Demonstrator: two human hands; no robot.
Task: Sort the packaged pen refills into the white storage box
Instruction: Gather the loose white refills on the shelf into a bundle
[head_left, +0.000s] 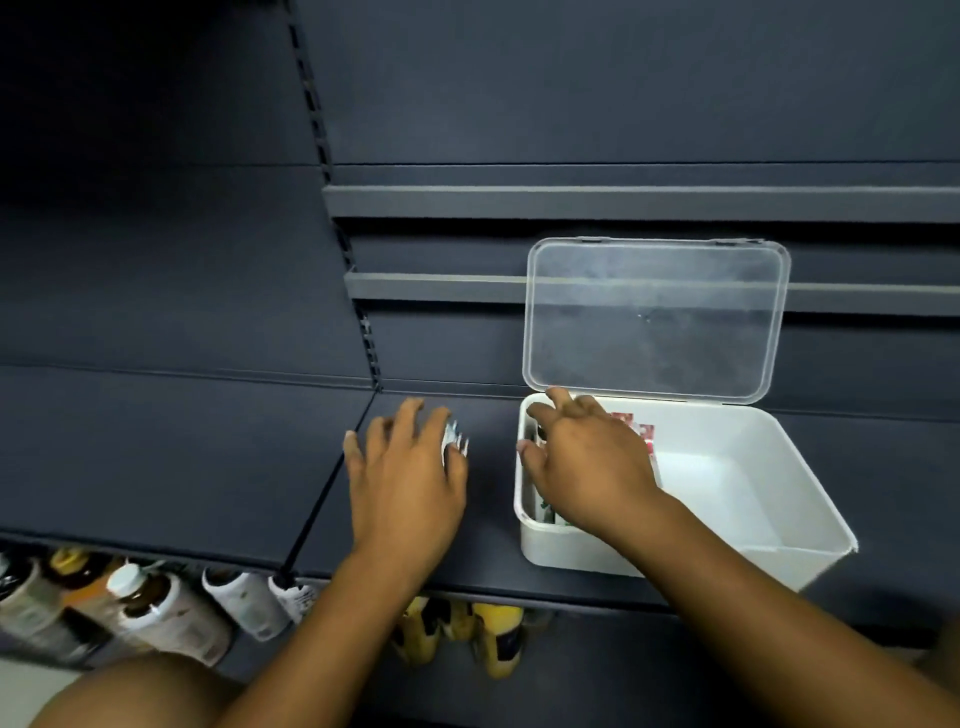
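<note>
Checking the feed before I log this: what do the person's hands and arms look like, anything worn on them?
Both the left hand and the right hand are bare: no gloves, rings, watch or bands visible. Both forearms are bare too, with no sleeve in view up to the bottom edge of the picture.

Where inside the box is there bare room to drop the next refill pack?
The white storage box is bare across its right half, between the red packs and the right wall. Its left end is crowded: the right hand covers packs there. The left hand covers refill packs on the shelf.
</note>
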